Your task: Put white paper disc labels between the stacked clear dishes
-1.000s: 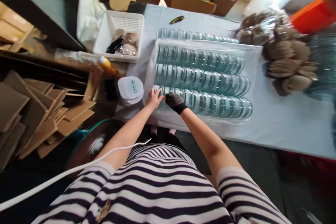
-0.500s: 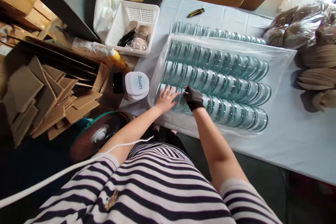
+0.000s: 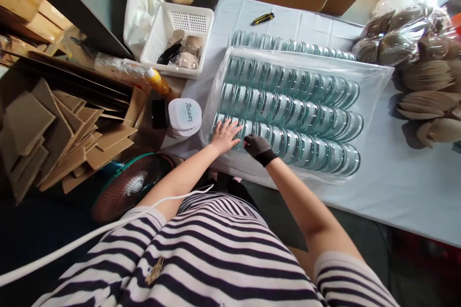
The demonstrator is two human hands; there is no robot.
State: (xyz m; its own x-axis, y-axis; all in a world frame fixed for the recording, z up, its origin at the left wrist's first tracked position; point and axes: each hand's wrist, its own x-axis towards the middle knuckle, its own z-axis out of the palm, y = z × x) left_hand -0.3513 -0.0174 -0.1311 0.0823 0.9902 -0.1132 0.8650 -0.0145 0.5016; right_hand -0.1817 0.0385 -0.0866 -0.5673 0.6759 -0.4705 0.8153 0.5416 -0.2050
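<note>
Nested clear plastic rounded shells (image 3: 291,108) lie on their sides in long rows inside a clear plastic bag (image 3: 374,84). My bare left hand (image 3: 225,136) rests on the left end of the nearest row, fingers spread. Just right of it is my right hand (image 3: 258,148), in a dark glove with its fingers curled together at the near side of that row. What those fingers hold, if anything, is too small to make out. Another row of shells (image 3: 288,44) stands behind the bag.
Left of the bag is a stack of white printed cards (image 3: 185,116). A white basket (image 3: 196,69) holds packets. A yellow-and-black utility knife (image 3: 263,18) lies at the back of the table. Beige cup-shaped stacks (image 3: 425,76) fill the right. A fan (image 3: 133,184) and cardboard pieces (image 3: 82,139) are at lower left.
My right hand has drawn back slightly toward me and off the top of the nearest row, fingers curled. My left hand keeps its place on the shells. The whole view has shifted a little.
</note>
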